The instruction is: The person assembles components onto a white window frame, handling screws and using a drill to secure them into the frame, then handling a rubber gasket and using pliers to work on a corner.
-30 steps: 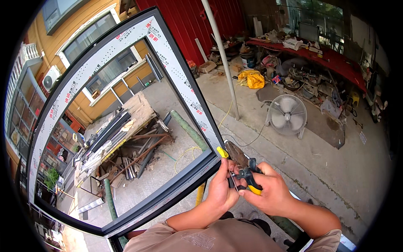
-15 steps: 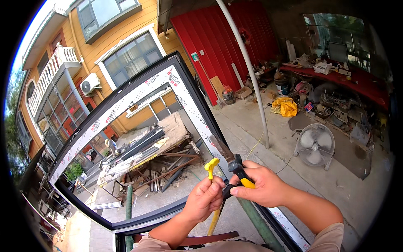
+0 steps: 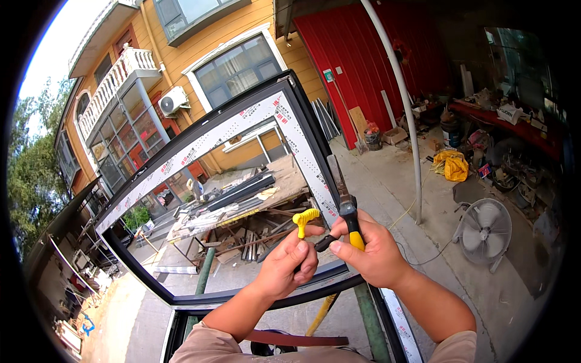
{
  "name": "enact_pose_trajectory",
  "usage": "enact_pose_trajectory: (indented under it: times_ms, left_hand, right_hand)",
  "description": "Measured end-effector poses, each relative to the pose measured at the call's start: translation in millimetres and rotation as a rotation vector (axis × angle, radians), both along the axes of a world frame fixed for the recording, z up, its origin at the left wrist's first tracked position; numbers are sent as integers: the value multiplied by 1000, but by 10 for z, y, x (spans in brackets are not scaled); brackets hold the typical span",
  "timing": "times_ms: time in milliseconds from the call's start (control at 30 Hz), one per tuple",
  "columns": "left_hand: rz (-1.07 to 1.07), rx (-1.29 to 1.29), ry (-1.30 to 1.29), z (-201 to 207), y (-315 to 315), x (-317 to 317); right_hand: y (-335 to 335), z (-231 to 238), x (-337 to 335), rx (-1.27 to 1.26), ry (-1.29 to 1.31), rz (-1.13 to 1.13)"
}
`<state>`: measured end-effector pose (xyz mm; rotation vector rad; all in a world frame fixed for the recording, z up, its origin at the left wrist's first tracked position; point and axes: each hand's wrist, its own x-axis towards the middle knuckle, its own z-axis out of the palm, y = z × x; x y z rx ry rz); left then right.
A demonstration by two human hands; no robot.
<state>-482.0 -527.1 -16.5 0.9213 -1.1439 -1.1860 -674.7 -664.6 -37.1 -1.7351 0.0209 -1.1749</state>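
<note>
My left hand (image 3: pixel 287 267) is closed, thumb up, around the lower part of a yellow T-shaped handle (image 3: pixel 303 221); whatever extends below it is hidden in my fist. Close to its right, my right hand (image 3: pixel 376 251) grips a hand tool (image 3: pixel 348 209) with a long flat metal head and a black-and-yellow grip, head pointing up. A short black piece (image 3: pixel 325 244) shows between the two hands; I cannot tell which tool it belongs to. Behind both hands stands a black window frame (image 3: pixel 206 119), partly covered in white printed film, tilted in the view.
Green bars (image 3: pixel 370 317) lie beneath the frame. Through it, a cluttered worktable (image 3: pixel 284 175) with dark profiles is seen. To the right are a grey pole (image 3: pixel 399 91), a floor fan (image 3: pixel 484 230) with a cable, and a yellow bag (image 3: pixel 451 165). A yellow strap-like piece (image 3: pixel 321 314) hangs below my hands.
The whole view has swung left, so the background sits further right. The metal head now points more upright, and the yellow handle's crossbar lies more level. Both hands keep their holds.
</note>
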Motion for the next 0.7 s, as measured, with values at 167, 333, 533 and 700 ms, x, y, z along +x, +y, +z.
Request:
enact_pose_trajectory:
  times_ms: [167, 333, 533, 700]
  left_hand:
    - [10, 46, 164, 74, -23, -68]
    - [-7, 52, 385, -77, -226, 14]
    - [-84, 51, 452, -151, -193, 164]
    - [-54, -54, -49, -10, -175, 210]
  right_hand:
    - [-52, 33, -23, 87, -5, 48]
    - [-159, -87, -81, 189, -27, 32]
    - [-201, -49, -145, 336, -9, 42]
    - [-199, 7, -116, 333, 39, 109]
